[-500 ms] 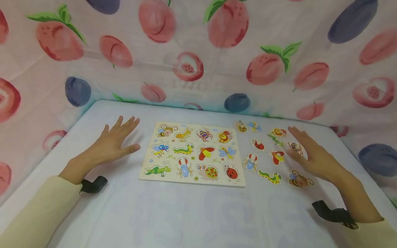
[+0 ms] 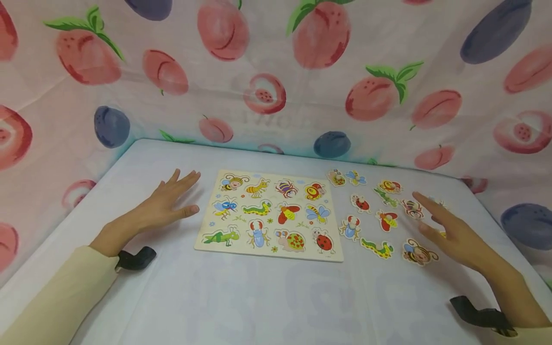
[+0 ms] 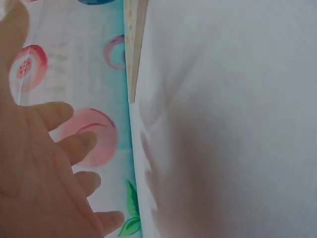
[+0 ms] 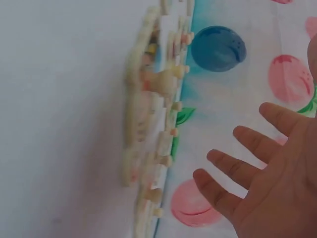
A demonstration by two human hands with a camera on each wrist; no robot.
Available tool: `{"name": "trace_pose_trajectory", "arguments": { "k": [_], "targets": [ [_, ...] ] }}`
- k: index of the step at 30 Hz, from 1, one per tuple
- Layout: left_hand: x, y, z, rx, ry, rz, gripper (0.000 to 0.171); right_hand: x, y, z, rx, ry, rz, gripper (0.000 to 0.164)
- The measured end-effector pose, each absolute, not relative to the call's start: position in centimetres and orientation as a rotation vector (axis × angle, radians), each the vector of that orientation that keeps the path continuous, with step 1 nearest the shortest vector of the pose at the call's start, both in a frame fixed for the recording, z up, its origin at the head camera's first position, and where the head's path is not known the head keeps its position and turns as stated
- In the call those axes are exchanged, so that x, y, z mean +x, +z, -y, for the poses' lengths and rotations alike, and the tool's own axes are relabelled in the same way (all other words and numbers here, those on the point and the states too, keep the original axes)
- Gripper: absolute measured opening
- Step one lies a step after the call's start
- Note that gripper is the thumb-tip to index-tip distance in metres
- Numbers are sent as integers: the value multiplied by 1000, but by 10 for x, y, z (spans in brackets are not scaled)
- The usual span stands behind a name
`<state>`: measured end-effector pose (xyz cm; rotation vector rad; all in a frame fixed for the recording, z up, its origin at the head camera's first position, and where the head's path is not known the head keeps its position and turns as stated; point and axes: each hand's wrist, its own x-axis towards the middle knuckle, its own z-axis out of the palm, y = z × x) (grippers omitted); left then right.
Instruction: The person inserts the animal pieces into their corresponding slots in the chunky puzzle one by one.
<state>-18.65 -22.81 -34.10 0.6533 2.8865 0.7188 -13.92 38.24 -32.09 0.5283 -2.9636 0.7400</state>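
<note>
A wooden insect puzzle board (image 2: 241,249) lies in the middle of the white table, with printed pictures across it. Left of it, my left hand (image 2: 166,203) hovers with fingers extended and thumb apart, holding nothing. My right hand (image 2: 459,235) is held over the right end of a group of loose insect pieces, fingers straight and empty. Nearest to it are a purple striped beetle piece (image 2: 412,209) and a bee piece (image 2: 419,252). Part of the group is hidden behind this hand. In the right wrist view, small knobs (image 4: 166,161) stand up from the pieces.
Several more pieces lie right of the board, among them a caterpillar (image 2: 377,248), a stag beetle (image 2: 350,227), a ladybug (image 2: 360,203) and a dragonfly (image 2: 355,178). A grasshopper piece (image 2: 385,197) overlaps another. Fruit-patterned cloth (image 2: 267,129) hangs behind the table and at its sides.
My right hand has drawn back to the right and toward me, uncovering more of the striped beetle piece. My left hand has shifted slightly. The board and pieces stay in place.
</note>
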Motion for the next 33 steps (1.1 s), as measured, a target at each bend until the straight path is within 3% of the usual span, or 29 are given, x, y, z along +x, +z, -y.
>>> {"name": "trace_pose_trajectory", "arguments": {
  "k": [6,16,21,33],
  "targets": [
    [-187,-348,230,645,747,-2877,81,-138,-336,-389,591,769,2879,65],
    [-190,-365,237,497,861,-2772,91,-137,-346,-399,495,948,2924,34],
    [-194,-373,236,656,820,-2823,93,-135,-345,-403,397,1144,3085,35],
    [-194,-378,236,822,706,-2897,80,-137,-349,-411,486,1247,3182,31]
  ]
}}
